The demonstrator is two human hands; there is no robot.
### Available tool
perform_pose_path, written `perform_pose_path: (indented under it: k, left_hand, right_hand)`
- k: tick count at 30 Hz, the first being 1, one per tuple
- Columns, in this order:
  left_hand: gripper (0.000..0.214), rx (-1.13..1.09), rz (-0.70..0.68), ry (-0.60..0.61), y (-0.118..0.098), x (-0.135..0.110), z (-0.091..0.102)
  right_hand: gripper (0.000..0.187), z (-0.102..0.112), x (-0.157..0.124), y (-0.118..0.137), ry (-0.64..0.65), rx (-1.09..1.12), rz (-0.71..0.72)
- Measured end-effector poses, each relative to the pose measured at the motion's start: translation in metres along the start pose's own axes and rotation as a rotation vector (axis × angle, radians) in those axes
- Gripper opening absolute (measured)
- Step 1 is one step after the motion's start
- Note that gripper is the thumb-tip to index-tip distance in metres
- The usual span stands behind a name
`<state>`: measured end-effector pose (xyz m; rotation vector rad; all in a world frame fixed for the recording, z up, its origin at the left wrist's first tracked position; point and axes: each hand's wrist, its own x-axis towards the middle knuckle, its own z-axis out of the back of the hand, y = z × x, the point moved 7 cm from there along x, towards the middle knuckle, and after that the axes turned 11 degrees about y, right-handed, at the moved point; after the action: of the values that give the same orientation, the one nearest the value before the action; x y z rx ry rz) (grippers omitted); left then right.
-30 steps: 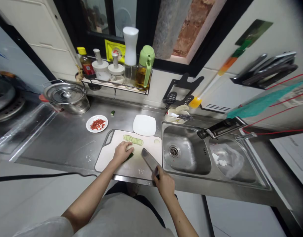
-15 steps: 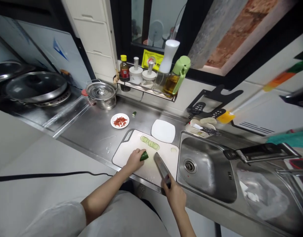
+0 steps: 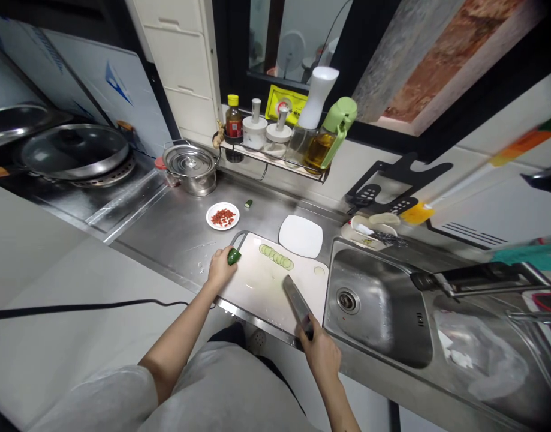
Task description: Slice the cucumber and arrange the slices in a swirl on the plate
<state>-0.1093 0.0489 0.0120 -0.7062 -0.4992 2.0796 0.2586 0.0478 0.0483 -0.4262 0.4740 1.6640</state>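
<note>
My left hand [image 3: 220, 268] is closed around a dark green piece of cucumber [image 3: 234, 257] over the left end of the cutting board [image 3: 257, 288], near its grey handle. In my right hand [image 3: 321, 351] is a kitchen knife [image 3: 297, 300], its blade lying over the right part of the board and its tip pointing away from me. A row of overlapping cucumber slices [image 3: 276, 257] rests along the far side of the board. One lone slice [image 3: 319, 270] lies near the far right corner.
Behind the board stand a white square plate [image 3: 301, 236] and a round plate of chopped red bits [image 3: 222, 216]. A cucumber end [image 3: 249, 204] lies nearby. The sink [image 3: 378, 312] is at the right; a steel pot [image 3: 195, 171] and covered wok [image 3: 75, 153] are left. A condiment shelf [image 3: 275, 157] hangs above.
My left hand has carried the cucumber piece left, from the board's middle to its handle end. The knife stays at about the same place on the board. The view has shifted slightly.
</note>
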Motion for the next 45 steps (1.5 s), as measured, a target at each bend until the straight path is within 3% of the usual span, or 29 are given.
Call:
perform_pose_path:
  k: [11, 15, 32, 37, 39, 42, 45]
  left_hand:
    - [0.063, -0.001, -0.004, -0.046, -0.024, 0.054, 0.011]
    - [0.064, 0.035, 0.021, -0.042, -0.024, 0.063, 0.01]
    - [0.072, 0.075, 0.033, -0.011, -0.026, 0.054, 0.012]
    - [0.059, 0.134, -0.033, -0.178, -0.048, 0.022, 0.021]
    - [0.05, 0.169, -0.136, -0.18, -0.065, 0.005, 0.012]
    - [0.038, 0.203, -0.306, -0.036, -0.092, -0.013, -0.02]
    - [0.034, 0.203, -0.388, 0.106, -0.113, -0.019, -0.053]
  right_hand:
    - [0.048, 0.003, -0.001, -0.002, 0.026, -0.016, -0.01]
    - [0.049, 0.003, -0.003, -0.005, 0.018, -0.014, -0.018]
    - [0.047, 0.001, -0.003, -0.004, 0.022, 0.046, -0.039]
    - [0.048, 0.002, -0.003, -0.007, 0.014, 0.121, -0.054]
    - [0.047, 0.002, -0.003, -0.008, -0.004, 0.159, -0.052]
    - [0.046, 0.001, -0.001, -0.009, -0.036, 0.216, -0.048]
    - [0.045, -0.001, 0.001, -0.011, -0.064, 0.261, -0.043]
